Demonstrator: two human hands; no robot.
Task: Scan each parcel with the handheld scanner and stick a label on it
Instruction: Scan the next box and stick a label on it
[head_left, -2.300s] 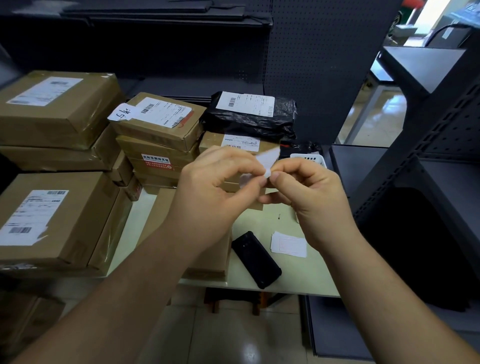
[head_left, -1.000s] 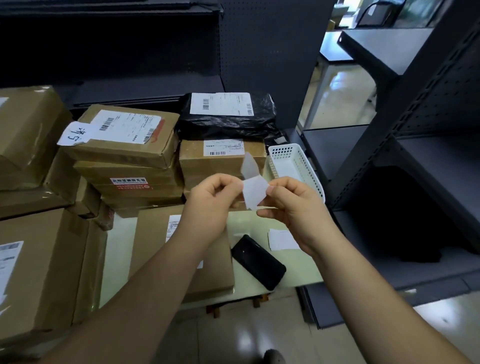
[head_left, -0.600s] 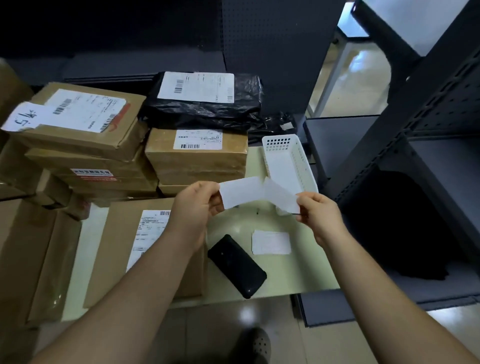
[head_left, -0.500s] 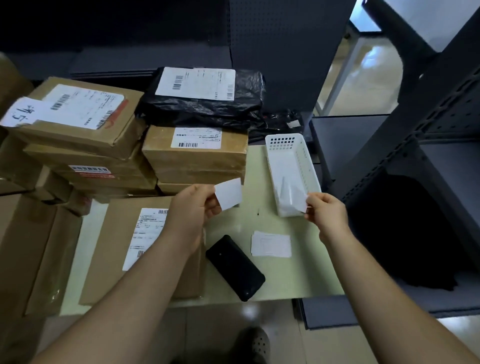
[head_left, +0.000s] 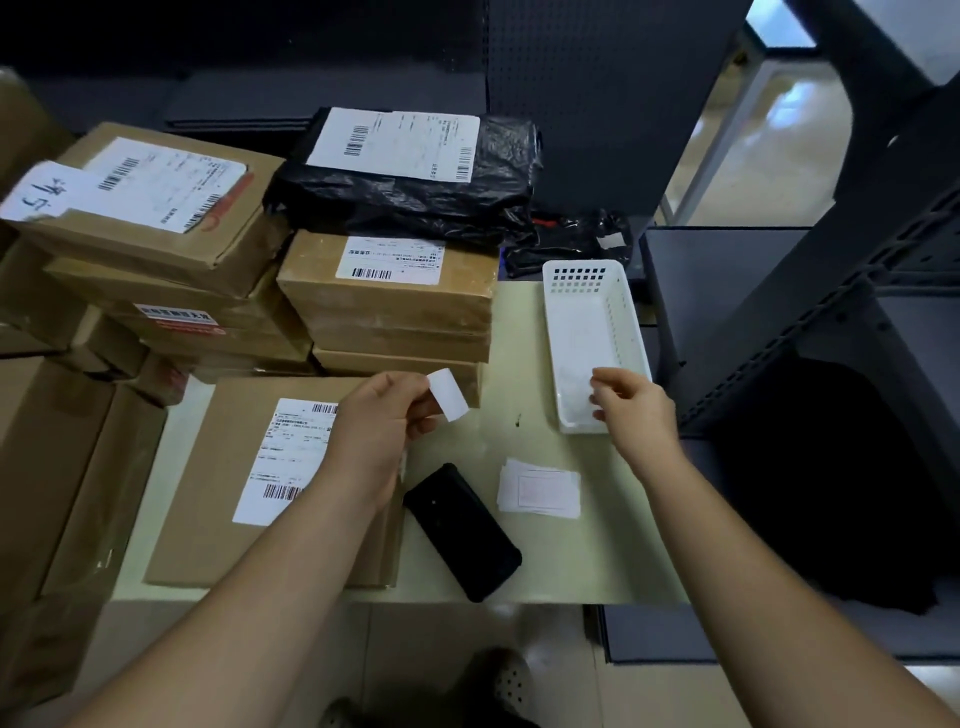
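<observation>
Pale green table (head_left: 571, 564) w/ parcels (head_left: 384, 312); dark pegboard shelving (head_left: 597, 78) behind.

We see brown cardboard parcels (head_left: 387, 304) with white barcoded shipping labels (head_left: 390, 260), and a glossy black bagged parcel (head_left: 415, 202). The surface (head_left: 519, 353) is pale green; the perforated basket (head_left: 597, 291) white, the handheld scanner (head_left: 462, 530) black.

The indoor light is dim overall. The dark shelving (head_left: 597, 78) behind and to the right sinks nearly to black, while daylight from the upper right glares off the glossy floor (head_left: 753, 156). The pale table (head_left: 561, 566), the white basket (head_left: 631, 322) and the blank label (head_left: 451, 395) in the left hand (head_left: 379, 431) read brightest. Print on the shipping labels (head_left: 395, 143) is soft. Straight edges bow toward the borders.
</observation>
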